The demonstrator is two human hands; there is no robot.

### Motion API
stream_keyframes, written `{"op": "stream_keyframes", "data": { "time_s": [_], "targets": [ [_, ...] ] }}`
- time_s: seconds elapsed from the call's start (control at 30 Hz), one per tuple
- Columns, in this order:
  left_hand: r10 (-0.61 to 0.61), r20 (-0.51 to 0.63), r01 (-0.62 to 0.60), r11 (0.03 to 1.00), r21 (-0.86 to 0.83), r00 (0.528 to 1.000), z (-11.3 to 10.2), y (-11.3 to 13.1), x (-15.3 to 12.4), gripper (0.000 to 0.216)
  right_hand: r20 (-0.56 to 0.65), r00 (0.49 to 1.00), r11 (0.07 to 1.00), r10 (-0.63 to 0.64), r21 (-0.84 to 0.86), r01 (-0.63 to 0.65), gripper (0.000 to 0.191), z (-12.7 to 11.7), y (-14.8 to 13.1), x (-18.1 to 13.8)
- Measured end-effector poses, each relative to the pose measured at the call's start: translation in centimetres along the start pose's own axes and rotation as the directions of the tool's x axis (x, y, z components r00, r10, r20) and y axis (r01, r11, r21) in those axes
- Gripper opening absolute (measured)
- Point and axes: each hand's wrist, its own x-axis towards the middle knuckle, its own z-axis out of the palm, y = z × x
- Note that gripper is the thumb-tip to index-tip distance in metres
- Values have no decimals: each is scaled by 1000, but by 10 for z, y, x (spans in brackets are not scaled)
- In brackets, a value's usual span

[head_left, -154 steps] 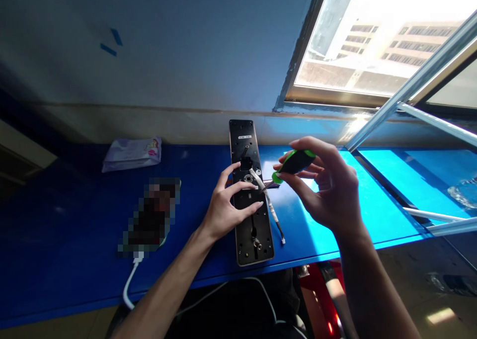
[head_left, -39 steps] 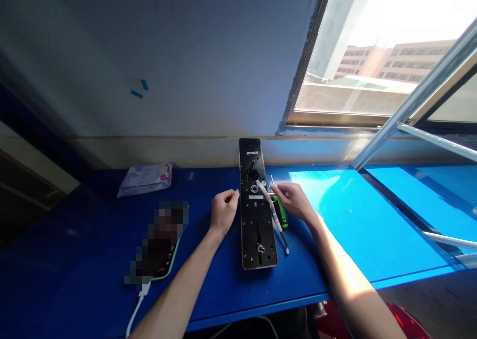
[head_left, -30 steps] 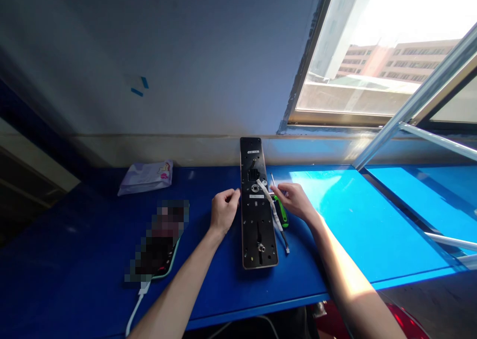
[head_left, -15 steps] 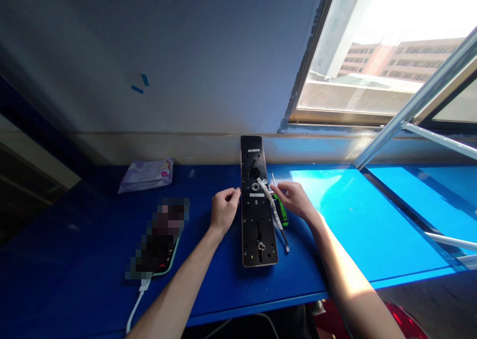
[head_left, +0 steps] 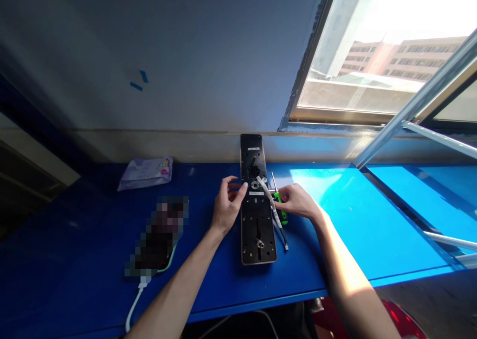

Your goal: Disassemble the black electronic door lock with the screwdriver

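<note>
A long black lock panel [head_left: 257, 219] with a bronze rim lies lengthwise on the blue table [head_left: 208, 269], its inner side up. My left hand [head_left: 225, 207] has its fingers stretched out, with the tips touching the panel's left edge near the middle. A white cable [head_left: 269, 200] runs from the panel's centre over its right edge and down to a small plug on the table. A green-handled screwdriver [head_left: 280, 211] lies just right of the panel. My right hand [head_left: 298, 202] has its fingertips closed on the handle.
A tissue pack [head_left: 146, 171] lies at the back left by the wall. A phone [head_left: 158, 234] with a white charging cable [head_left: 133, 306] lies left of my forearm. An open window with a slanted metal frame bar [head_left: 406, 108] stands at the right. Something red [head_left: 404, 324] shows below the table edge.
My left hand has opened from a loose fist and reached its fingers onto the panel's left edge. My right hand has closed in on the screwdriver handle, which it put down since about five seconds ago.
</note>
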Motion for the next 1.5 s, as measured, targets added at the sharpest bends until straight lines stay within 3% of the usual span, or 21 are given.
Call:
{"op": "stream_keyframes", "data": {
  "time_s": [0.2, 0.47, 0.77, 1.03, 1.2, 1.37, 1.5],
  "targets": [
    [-4, 74, 12, 994, -108, 997, 3, 2, -5, 88, -50, 999, 999, 12, 48, -9, 31, 0, 0, 0],
    [-3, 100, 12, 997, -81, 995, 0, 5, -4, 92, -287, 951, 988, 114, 134, -78, 28, -5, -2, -1],
    [38, 117, -37, 999, -11, 992, -3, 5, -5, 85, -396, 896, 969, 201, 216, -121, 28, -7, -4, 2],
    [0, 112, 6, 999, -51, 994, -4, 6, -5, 84, -529, 829, 961, 183, 275, -36, 31, -10, -8, 1],
    [-42, 78, 45, 998, -46, 996, -1, 2, -3, 98, -609, 777, 954, 158, 296, 38, 38, -14, -12, 0],
    [-117, 229, 148, 981, -123, 966, -6, 7, -1, 122, -686, 712, 952, 149, 295, 85, 40, -18, -18, -2],
    [-133, 314, 174, 979, -105, 940, -12, 17, -1, 120, -725, 672, 949, 151, 297, 107, 36, -20, -22, -4]
  ]
}}
